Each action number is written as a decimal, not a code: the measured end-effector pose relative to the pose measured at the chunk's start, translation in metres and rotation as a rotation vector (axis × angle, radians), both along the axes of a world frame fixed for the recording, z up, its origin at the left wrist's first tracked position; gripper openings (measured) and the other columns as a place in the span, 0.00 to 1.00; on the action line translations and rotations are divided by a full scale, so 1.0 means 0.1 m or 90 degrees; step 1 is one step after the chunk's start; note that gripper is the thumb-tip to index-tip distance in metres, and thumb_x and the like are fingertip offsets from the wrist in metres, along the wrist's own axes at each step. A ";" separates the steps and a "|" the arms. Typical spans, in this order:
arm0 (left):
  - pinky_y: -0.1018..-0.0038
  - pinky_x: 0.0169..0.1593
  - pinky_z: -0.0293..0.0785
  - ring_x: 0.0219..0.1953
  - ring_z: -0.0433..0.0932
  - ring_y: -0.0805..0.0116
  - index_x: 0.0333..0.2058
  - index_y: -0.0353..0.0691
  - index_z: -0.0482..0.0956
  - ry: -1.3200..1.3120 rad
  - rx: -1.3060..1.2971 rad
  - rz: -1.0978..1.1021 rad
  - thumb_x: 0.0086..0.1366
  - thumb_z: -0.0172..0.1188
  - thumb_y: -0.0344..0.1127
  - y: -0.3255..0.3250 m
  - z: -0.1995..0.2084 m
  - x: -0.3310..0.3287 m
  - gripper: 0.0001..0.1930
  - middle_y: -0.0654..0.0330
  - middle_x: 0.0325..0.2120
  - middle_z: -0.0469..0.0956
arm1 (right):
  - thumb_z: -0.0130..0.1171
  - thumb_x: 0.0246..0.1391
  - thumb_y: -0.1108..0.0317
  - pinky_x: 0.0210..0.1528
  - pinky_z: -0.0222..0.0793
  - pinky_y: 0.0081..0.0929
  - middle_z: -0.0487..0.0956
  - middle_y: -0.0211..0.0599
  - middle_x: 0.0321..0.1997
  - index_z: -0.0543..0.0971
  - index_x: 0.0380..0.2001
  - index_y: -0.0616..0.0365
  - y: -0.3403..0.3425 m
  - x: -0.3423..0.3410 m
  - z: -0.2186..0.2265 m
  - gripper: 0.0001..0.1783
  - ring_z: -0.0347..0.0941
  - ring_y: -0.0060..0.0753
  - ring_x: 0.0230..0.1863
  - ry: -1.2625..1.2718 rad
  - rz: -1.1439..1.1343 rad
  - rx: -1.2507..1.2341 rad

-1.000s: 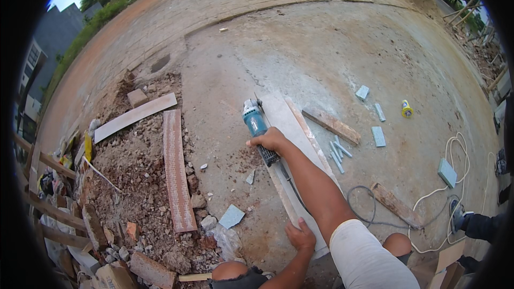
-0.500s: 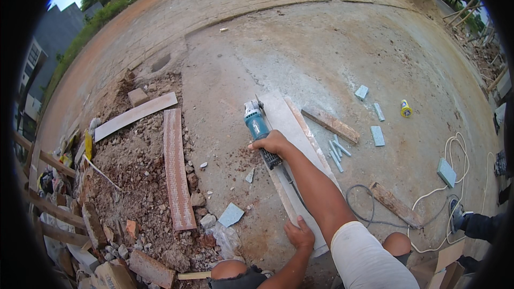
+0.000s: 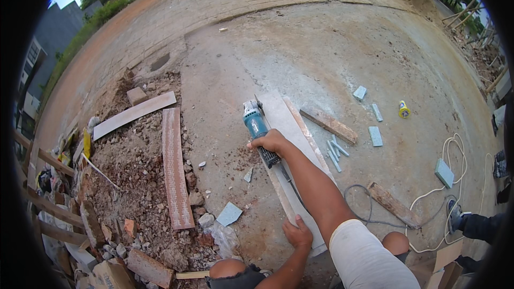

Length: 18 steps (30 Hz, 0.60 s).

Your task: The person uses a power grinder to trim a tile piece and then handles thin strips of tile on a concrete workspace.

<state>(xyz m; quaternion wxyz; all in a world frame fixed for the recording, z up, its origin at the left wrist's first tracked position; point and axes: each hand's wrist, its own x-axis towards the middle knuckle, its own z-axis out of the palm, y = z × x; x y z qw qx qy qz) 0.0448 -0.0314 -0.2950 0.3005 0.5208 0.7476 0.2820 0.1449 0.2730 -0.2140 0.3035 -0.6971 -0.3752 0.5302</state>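
The teal angle grinder (image 3: 256,123) sits low on the long pale tile (image 3: 289,150), its head at the tile's far left edge, out on the bare concrete slab (image 3: 300,53). The right hand (image 3: 269,142) is wrapped tight around the grinder's dark rear grip, arm stretched straight out. The left hand (image 3: 298,233) is pressed flat, fingers spread, on the near end of the same tile, pinning it down. So the two hands are well apart, one at each end of the work. A dark cable (image 3: 369,219) trails back from the tool toward a white cord (image 3: 455,152) looped on the right. Just right of the tile lies a wooden batten (image 3: 328,124), with thin grey tile strips (image 3: 334,152) and small grey offcuts (image 3: 375,136) near it, and a yellow can (image 3: 403,109) beyond. To the left, a rubble heap (image 3: 134,182) with a reddish plank (image 3: 175,166) and a pale board (image 3: 134,114) across it.
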 end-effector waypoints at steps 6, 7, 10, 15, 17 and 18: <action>0.53 0.50 0.65 0.45 0.69 0.37 0.49 0.26 0.67 -0.011 -0.029 -0.002 0.66 0.50 0.50 0.01 0.06 0.00 0.27 0.37 0.41 0.69 | 0.77 0.29 0.54 0.34 0.71 0.29 0.79 0.46 0.33 0.78 0.33 0.73 0.00 0.01 0.03 0.34 0.76 0.35 0.30 0.012 0.000 -0.011; 0.53 0.50 0.65 0.45 0.69 0.37 0.49 0.26 0.67 -0.012 -0.027 -0.002 0.66 0.50 0.50 0.01 0.05 0.00 0.27 0.37 0.42 0.69 | 0.77 0.29 0.54 0.34 0.71 0.29 0.79 0.46 0.34 0.78 0.33 0.73 0.00 0.01 0.04 0.34 0.76 0.35 0.30 0.012 0.003 -0.013; 0.53 0.50 0.65 0.46 0.69 0.37 0.49 0.26 0.67 -0.015 -0.022 -0.002 0.66 0.49 0.49 0.01 0.05 0.00 0.27 0.37 0.42 0.69 | 0.77 0.29 0.54 0.34 0.71 0.29 0.79 0.47 0.34 0.78 0.34 0.74 -0.01 0.01 0.06 0.35 0.76 0.36 0.31 0.005 -0.003 -0.012; 0.54 0.52 0.64 0.47 0.69 0.37 0.50 0.26 0.66 -0.016 -0.031 -0.003 0.66 0.49 0.49 0.00 0.02 -0.01 0.28 0.37 0.43 0.68 | 0.77 0.28 0.53 0.37 0.71 0.30 0.79 0.50 0.37 0.77 0.36 0.76 -0.10 0.00 0.17 0.38 0.77 0.38 0.34 -0.008 0.005 -0.008; 0.54 0.52 0.64 0.47 0.69 0.37 0.50 0.25 0.66 -0.011 -0.040 0.000 0.66 0.49 0.50 0.00 0.02 -0.01 0.28 0.37 0.43 0.68 | 0.77 0.28 0.52 0.38 0.71 0.30 0.78 0.51 0.38 0.77 0.37 0.76 -0.14 -0.01 0.18 0.38 0.77 0.39 0.35 -0.007 0.006 -0.009; 0.54 0.52 0.64 0.47 0.68 0.37 0.50 0.25 0.66 -0.010 -0.045 0.000 0.66 0.49 0.50 0.00 0.02 0.00 0.28 0.37 0.44 0.68 | 0.77 0.28 0.52 0.39 0.71 0.30 0.79 0.51 0.38 0.77 0.37 0.76 -0.17 -0.02 0.17 0.39 0.77 0.39 0.36 -0.004 0.005 -0.009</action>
